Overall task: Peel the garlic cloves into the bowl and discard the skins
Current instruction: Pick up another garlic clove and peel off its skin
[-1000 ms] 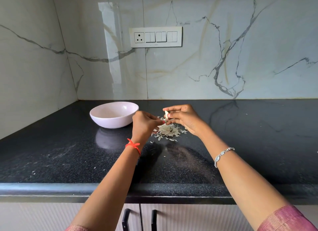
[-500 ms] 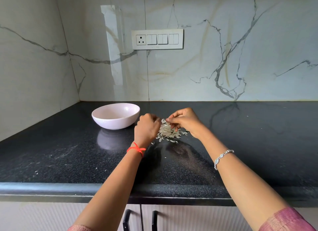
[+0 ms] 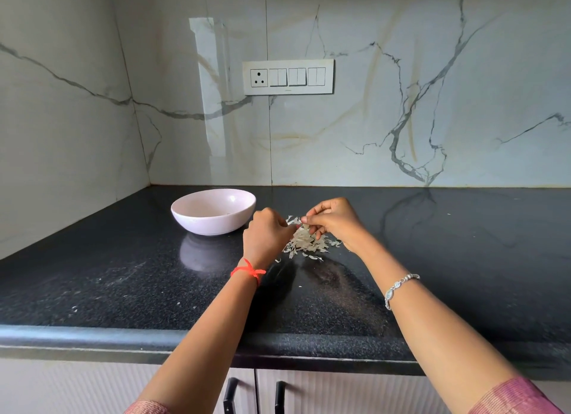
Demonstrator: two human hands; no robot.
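A pale pink bowl (image 3: pixel 185 219) stands on the black counter (image 3: pixel 123 284), left of my hands. To its right lies a heap of papery garlic skins (image 3: pixel 304 243). My right hand (image 3: pixel 335 220) hovers just over the heap and pinches a few skin pieces at its fingertips. My left hand (image 3: pixel 265 237) is curled into a loose fist, its fingertips meeting the same pieces from the left. No bare clove shows; anything inside the left hand is hidden.
Marble walls close off the back and the left corner, with a switch panel (image 3: pixel 287 77) on the back wall. Small skin flecks (image 3: pixel 74 308) dot the counter near the rounded front edge. Cabinet handles (image 3: pixel 230 395) sit below.
A second ago my hands were raised over the heap with a pale clove at the right fingertips. They then dropped onto the skins and now pinch skin pieces just above the heap.
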